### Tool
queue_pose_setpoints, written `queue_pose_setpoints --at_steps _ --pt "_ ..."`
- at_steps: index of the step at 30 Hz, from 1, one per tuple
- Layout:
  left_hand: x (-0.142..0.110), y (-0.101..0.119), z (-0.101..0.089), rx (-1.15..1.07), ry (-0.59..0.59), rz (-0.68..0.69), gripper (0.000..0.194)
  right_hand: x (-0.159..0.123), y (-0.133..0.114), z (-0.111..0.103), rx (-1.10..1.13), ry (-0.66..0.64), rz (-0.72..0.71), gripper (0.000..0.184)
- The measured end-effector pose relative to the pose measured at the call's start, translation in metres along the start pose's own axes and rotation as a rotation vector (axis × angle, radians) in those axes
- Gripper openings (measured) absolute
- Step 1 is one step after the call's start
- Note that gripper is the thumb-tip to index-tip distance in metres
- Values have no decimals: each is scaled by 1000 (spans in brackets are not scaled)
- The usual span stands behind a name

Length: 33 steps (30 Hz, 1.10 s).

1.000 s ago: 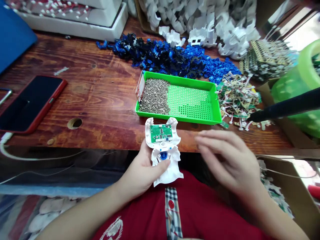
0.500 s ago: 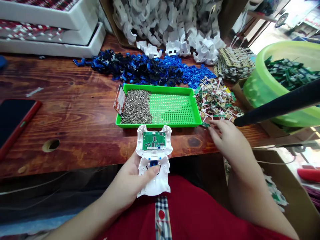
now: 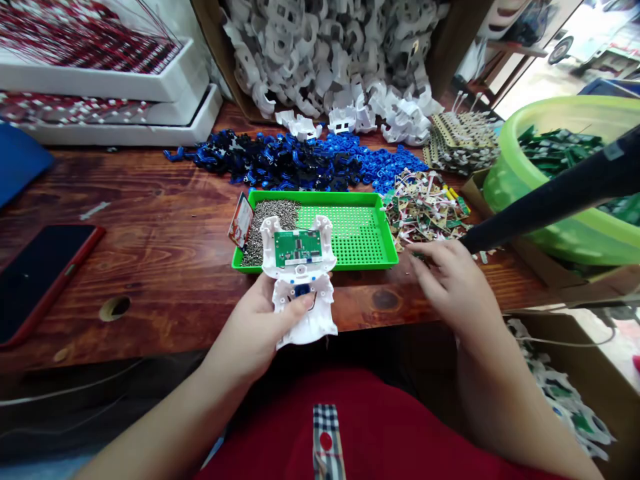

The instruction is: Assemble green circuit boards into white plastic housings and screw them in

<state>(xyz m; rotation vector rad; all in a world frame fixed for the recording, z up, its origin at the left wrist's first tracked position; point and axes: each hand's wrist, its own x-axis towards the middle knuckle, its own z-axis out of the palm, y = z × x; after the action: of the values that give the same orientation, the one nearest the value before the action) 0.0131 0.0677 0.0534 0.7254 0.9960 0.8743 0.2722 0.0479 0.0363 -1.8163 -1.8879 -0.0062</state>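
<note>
My left hand (image 3: 260, 327) grips a white plastic housing (image 3: 300, 287) with a green circuit board (image 3: 299, 248) seated in its upper part and a blue piece lower down. It holds the housing over the table's front edge, in front of the green tray (image 3: 373, 230). My right hand (image 3: 453, 280) reaches to the right, palm down, fingers curled at the near edge of a pile of small wired boards (image 3: 425, 207). What the fingers touch is hidden under the hand.
The green tray holds a heap of small screws (image 3: 273, 217). Behind it lie blue and black plastic parts (image 3: 300, 157) and white housings (image 3: 340, 53). A green basin (image 3: 550, 153) of boards sits right, a black tool (image 3: 550, 193) across it. A red phone (image 3: 40, 273) lies left.
My right hand moved from in front of my chest out to the pile of wired boards. My left hand lifted the housing up toward the tray. The view shifted.
</note>
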Motion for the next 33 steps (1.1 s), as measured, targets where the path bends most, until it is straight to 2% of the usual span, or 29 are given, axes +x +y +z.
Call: queue_pose_setpoints --at_steps 4,7,11,14,17,19,22,25,26,28,30,31,33 --pt "17 6 3 -46 -69 -4 33 -8 -22 -5 287 241 -45 18" --pt "24 18 9 -21 -155 -83 26 -12 -34 0 484 310 35 17" --pt "25 36 16 62 -172 -169 18 -16 -41 10 781 241 251 24" --pt "25 43 19 58 -180 -212 18 -18 -41 17 966 191 328 25" --pt "25 46 18 29 -158 -238 22 -19 -41 22 1025 192 346 27" --pt "22 44 14 90 -131 -219 27 -20 -42 23 1018 194 353 28" --pt "13 37 5 222 -66 -158 46 -22 -42 24 1002 168 345 26" --pt "-1 23 -6 362 31 -39 65 -25 -44 26 1035 119 329 25" --pt "-7 17 -8 437 57 43 67 -26 -45 27 1055 98 328 26" --pt "-17 7 -12 647 88 316 66 -28 -49 29 1097 43 330 25" --pt "-24 -1 -11 895 28 575 59 -30 -53 31 1146 -38 326 22" --pt "-26 -3 -10 995 -29 656 54 -30 -56 31 1172 -79 316 22" --pt "-25 -7 -6 1090 -134 727 46 -31 -62 32 1220 -138 278 22"
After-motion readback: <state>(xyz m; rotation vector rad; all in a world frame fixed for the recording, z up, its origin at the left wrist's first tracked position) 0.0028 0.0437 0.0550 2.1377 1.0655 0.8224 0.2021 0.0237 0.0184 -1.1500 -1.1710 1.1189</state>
